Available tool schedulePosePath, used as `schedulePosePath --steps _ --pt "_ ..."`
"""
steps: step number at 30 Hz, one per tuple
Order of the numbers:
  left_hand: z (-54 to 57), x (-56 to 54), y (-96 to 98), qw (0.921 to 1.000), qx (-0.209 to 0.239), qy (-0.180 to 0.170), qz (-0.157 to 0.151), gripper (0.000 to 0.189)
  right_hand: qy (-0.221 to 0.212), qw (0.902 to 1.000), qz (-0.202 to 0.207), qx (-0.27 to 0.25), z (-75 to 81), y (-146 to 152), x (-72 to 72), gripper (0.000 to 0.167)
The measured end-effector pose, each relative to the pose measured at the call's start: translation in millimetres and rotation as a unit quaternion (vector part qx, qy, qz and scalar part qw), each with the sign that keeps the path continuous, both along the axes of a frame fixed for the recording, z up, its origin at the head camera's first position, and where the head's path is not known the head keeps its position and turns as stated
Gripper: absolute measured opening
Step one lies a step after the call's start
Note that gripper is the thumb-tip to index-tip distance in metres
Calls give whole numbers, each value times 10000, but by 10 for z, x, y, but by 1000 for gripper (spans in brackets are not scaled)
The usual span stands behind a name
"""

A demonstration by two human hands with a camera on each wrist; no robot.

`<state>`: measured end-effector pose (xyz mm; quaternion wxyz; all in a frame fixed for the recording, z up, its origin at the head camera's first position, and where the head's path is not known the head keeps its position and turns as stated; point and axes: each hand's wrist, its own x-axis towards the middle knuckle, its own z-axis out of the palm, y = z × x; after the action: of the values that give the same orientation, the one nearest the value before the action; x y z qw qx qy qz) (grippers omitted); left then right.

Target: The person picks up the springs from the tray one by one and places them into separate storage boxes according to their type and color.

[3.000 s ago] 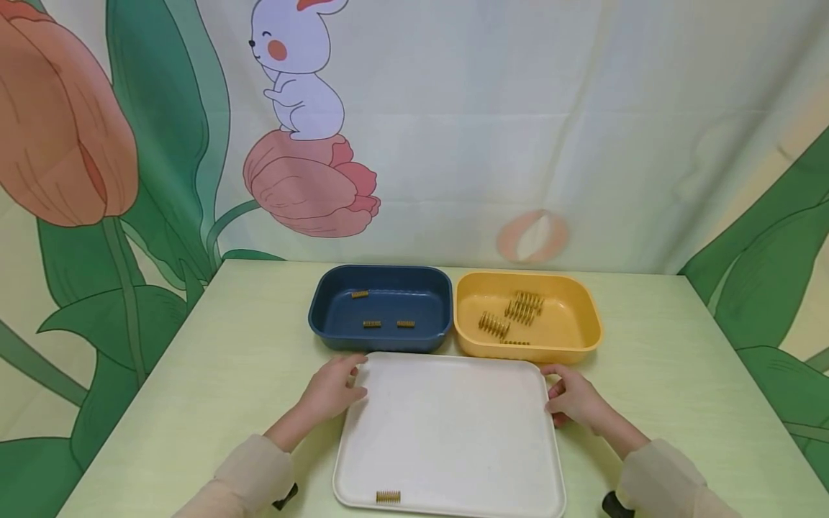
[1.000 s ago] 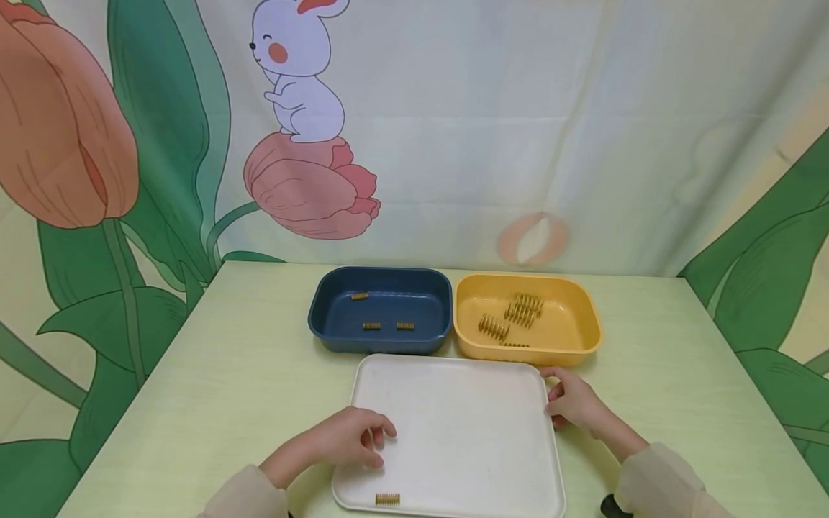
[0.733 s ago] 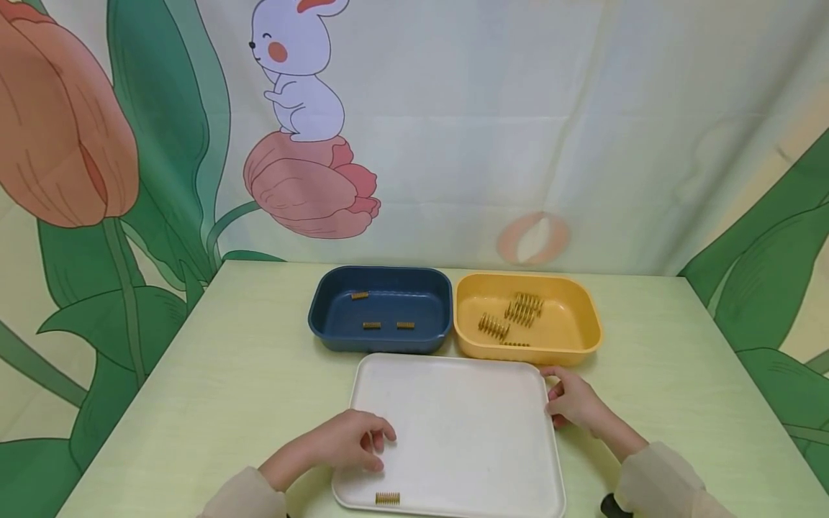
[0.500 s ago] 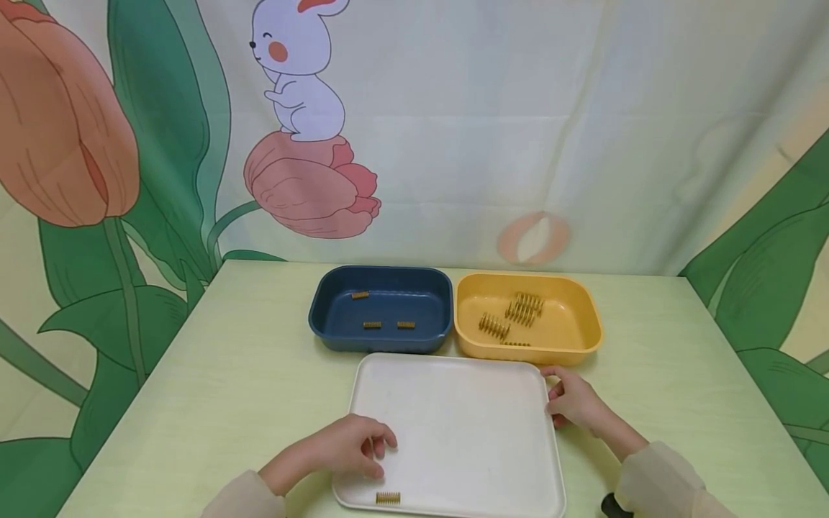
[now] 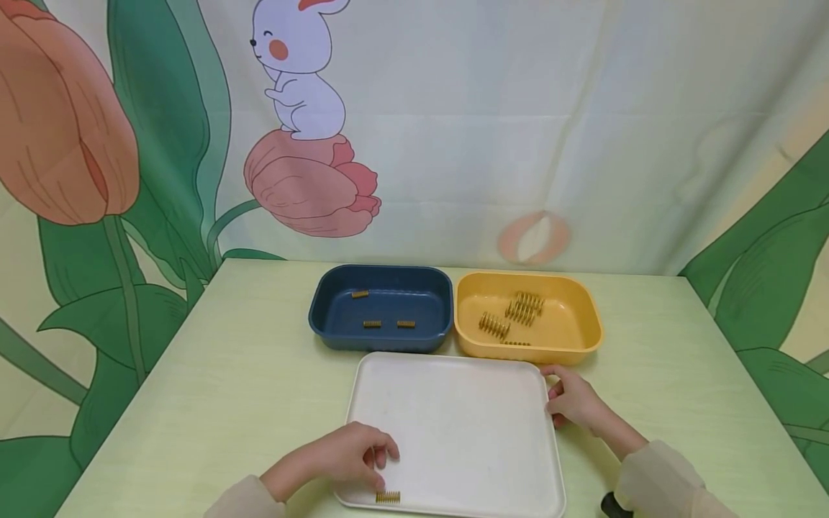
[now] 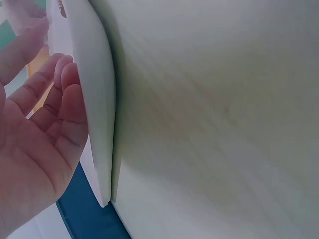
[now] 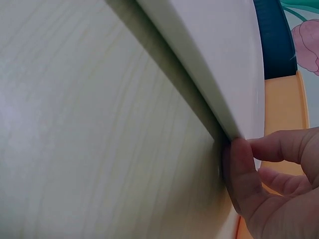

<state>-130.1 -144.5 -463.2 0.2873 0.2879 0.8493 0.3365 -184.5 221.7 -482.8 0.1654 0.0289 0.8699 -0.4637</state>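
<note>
A white tray (image 5: pixel 466 432) lies on the table. Near its front-left edge rests one brass coil spring (image 5: pixel 388 497). My left hand (image 5: pixel 352 455) is over the tray's left side, with bent, parted fingers and nothing between them. Its thumb tip is right at the spring's upper left end in the head view. From the left wrist view, the left hand (image 6: pixel 45 129) appears beside the tray's raised rim (image 6: pixel 97 89). My right hand (image 5: pixel 578 401) grips the tray's right edge near the far corner. In the right wrist view, the right hand's fingertips (image 7: pixel 241 149) press at the rim.
Behind the tray stand a navy blue bin (image 5: pixel 382 345) with 3 small springs and, to its right, a yellow bin (image 5: pixel 576 338) with several larger springs. A curtain (image 5: pixel 453 144) printed with a rabbit and tulips hangs behind the table (image 5: pixel 214 403).
My left hand has left the tray's far-left corner and come toward the front, over the tray, down to the spring. The right hand stays at the edge; tray and springs have not moved.
</note>
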Motion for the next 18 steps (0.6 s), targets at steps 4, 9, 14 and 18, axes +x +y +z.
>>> schedulePosePath --steps 4,9,14,18 --pt "-2 22 7 10000 -50 -24 -50 26 -61 10000 -7 39 9 -2 0 56" --pt "-4 40 17 9998 -92 65 -151 26 -61 10000 3 61 2 2 -6 57" --pt "-8 57 26 9996 -189 67 -219 26 -83 9999 1 141 -22 7 -24 56" --pt "-20 73 33 9994 -171 149 -278 27 -78 9998 -2 176 -29 8 -27 56"
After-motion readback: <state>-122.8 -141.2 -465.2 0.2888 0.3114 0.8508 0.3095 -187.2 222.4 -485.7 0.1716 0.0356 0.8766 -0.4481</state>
